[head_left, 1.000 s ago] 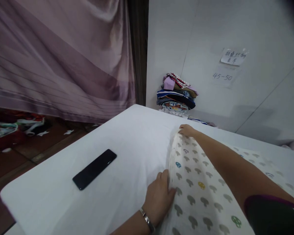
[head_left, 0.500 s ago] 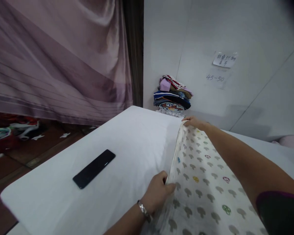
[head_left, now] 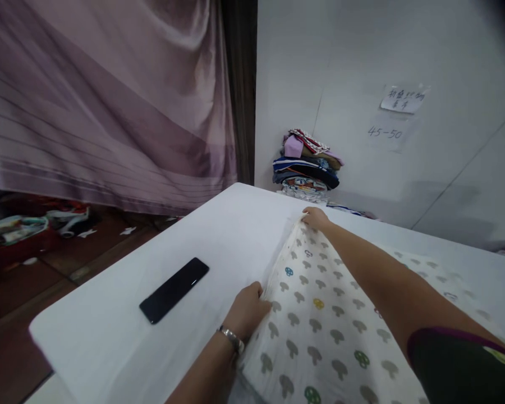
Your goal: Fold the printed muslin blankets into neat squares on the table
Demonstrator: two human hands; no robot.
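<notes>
A white cloth (head_left: 315,325) printed with grey, yellow, green and blue mushrooms lies in layers over the right part of the white table (head_left: 235,235). My left hand (head_left: 248,311), with a silvery bracelet at the wrist, grips the near part of its left edge between thumb and fingers. Farther off, my right hand (head_left: 316,217) is closed on the far corner of that same edge. The edge runs as a slightly raised line between both hands. Part of the cloth is hidden under my right forearm, and more of it shows beyond.
A black phone (head_left: 174,290) lies on the table's left side. Folded clothes (head_left: 307,160) are stacked at the back against a white wall (head_left: 362,62) bearing paper notes (head_left: 402,100). A pinkish curtain (head_left: 109,101) hangs at left, above a red container (head_left: 21,247) on the floor.
Both hands have moved left with the cloth's edge, bringing it nearer the phone and lower toward the table. More cloth now shows beyond my right arm. The view has turned slightly left.
</notes>
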